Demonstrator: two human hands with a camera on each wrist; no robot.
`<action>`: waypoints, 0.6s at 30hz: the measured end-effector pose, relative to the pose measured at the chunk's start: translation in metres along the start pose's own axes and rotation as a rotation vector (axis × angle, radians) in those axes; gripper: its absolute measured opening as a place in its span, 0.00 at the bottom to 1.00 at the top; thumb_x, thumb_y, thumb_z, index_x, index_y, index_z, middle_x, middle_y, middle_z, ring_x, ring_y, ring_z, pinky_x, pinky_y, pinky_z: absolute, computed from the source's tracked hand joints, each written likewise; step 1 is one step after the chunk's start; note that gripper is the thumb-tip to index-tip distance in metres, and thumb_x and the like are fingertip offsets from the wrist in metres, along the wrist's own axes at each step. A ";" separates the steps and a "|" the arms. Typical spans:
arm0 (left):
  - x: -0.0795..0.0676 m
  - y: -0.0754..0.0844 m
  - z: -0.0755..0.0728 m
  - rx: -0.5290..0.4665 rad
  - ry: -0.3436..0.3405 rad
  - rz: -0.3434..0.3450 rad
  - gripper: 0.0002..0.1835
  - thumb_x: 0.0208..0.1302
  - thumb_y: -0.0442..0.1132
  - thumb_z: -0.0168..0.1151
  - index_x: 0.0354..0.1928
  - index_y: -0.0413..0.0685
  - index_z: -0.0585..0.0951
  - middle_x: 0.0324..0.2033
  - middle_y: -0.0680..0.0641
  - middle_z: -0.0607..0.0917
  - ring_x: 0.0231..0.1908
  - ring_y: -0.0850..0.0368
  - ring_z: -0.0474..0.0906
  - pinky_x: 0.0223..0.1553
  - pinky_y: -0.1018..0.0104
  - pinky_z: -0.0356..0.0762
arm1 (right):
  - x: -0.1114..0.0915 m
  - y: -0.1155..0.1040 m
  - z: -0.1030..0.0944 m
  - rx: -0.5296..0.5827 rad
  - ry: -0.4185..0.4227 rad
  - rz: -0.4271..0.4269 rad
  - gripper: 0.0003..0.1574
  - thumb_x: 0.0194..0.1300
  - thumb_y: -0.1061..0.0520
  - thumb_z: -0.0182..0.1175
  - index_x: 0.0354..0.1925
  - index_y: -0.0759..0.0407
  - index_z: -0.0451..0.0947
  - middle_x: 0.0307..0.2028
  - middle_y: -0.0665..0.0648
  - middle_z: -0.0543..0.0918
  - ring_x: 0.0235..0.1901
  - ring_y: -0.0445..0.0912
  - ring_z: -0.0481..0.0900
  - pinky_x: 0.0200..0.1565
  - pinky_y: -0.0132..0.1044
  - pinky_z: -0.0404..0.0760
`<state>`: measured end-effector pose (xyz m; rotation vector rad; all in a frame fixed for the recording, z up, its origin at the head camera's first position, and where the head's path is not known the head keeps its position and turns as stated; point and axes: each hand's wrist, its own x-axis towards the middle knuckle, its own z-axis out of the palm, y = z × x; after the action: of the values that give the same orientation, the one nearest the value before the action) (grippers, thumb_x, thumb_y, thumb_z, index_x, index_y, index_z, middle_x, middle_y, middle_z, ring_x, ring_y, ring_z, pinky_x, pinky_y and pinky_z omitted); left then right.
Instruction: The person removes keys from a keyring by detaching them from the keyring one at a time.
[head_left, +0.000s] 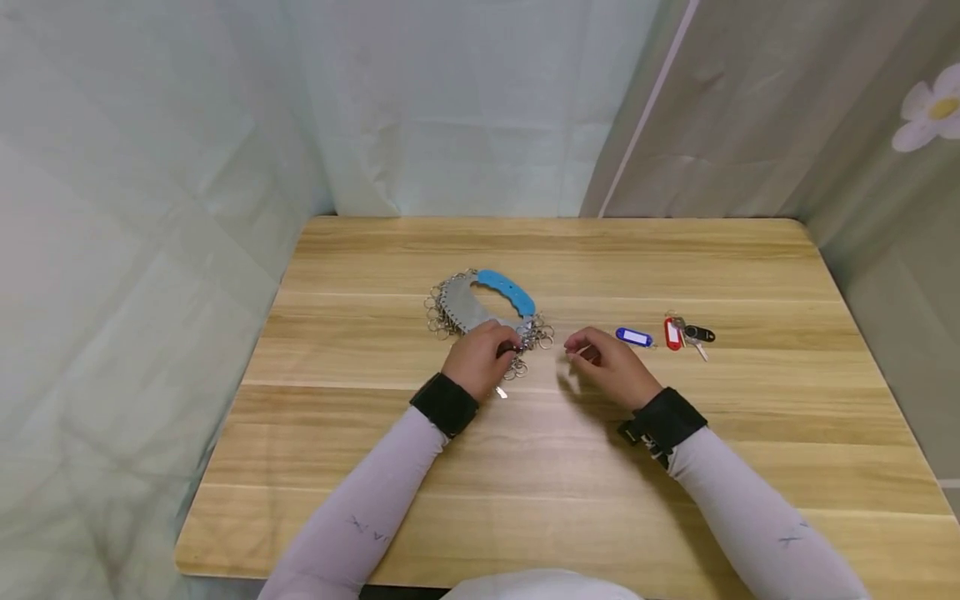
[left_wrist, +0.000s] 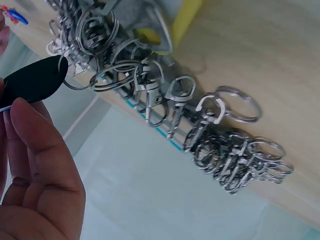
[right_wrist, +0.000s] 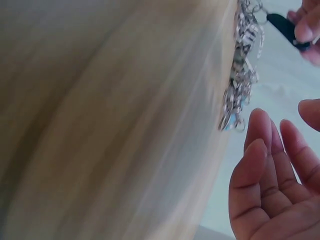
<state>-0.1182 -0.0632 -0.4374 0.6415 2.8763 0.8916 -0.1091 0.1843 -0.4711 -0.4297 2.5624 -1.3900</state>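
My left hand [head_left: 480,358] pinches a black-headed key [left_wrist: 37,80] between thumb and fingers. A thin metal ring [left_wrist: 75,86] passes through the key's head and meets the rings beside it. In the head view the silver blade [head_left: 501,392] pokes out below that hand. Right beside it lies a grey crescent-shaped plate [head_left: 463,305] with a blue strap-like part [head_left: 508,288]. Snap hooks and split rings [left_wrist: 227,160] hang thickly along the plate's edge. My right hand [head_left: 611,367] hovers right of the rings, its fingers loosely bent around nothing.
Right of my right hand lie a blue key tag [head_left: 634,337], a red key tag [head_left: 672,333] and a black-headed key [head_left: 699,334] with metal keys. They rest on a wooden table [head_left: 337,467]. Pale curtains [head_left: 480,108] hang behind and beside it.
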 end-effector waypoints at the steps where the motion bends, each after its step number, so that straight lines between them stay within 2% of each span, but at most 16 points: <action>1: 0.001 0.001 0.000 -0.004 0.004 0.002 0.08 0.65 0.32 0.65 0.45 0.46 0.86 0.38 0.47 0.85 0.40 0.54 0.80 0.44 0.58 0.80 | 0.001 -0.002 0.002 -0.001 -0.003 -0.010 0.14 0.72 0.61 0.58 0.53 0.65 0.78 0.47 0.63 0.85 0.44 0.52 0.86 0.45 0.38 0.82; 10: 0.013 0.009 -0.006 -0.038 0.023 0.013 0.08 0.65 0.33 0.66 0.45 0.46 0.86 0.37 0.47 0.84 0.40 0.52 0.82 0.43 0.59 0.80 | 0.010 -0.015 0.021 0.002 -0.042 -0.067 0.21 0.70 0.62 0.61 0.60 0.64 0.77 0.51 0.64 0.85 0.44 0.52 0.86 0.47 0.40 0.84; 14: 0.016 0.011 -0.010 -0.073 0.037 0.003 0.08 0.65 0.33 0.66 0.45 0.47 0.86 0.37 0.47 0.85 0.40 0.52 0.82 0.44 0.59 0.80 | 0.014 -0.019 0.027 0.005 -0.040 -0.089 0.23 0.70 0.61 0.62 0.62 0.63 0.76 0.54 0.64 0.83 0.45 0.52 0.86 0.47 0.40 0.84; 18: 0.019 0.013 -0.012 -0.096 0.056 -0.017 0.08 0.66 0.33 0.65 0.45 0.47 0.86 0.37 0.46 0.85 0.41 0.53 0.83 0.44 0.60 0.80 | 0.019 -0.024 0.033 0.028 -0.035 -0.107 0.25 0.69 0.62 0.62 0.63 0.62 0.75 0.56 0.65 0.81 0.45 0.54 0.86 0.49 0.45 0.84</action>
<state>-0.1329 -0.0526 -0.4189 0.5916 2.8614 1.0546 -0.1135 0.1394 -0.4695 -0.5882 2.5227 -1.4387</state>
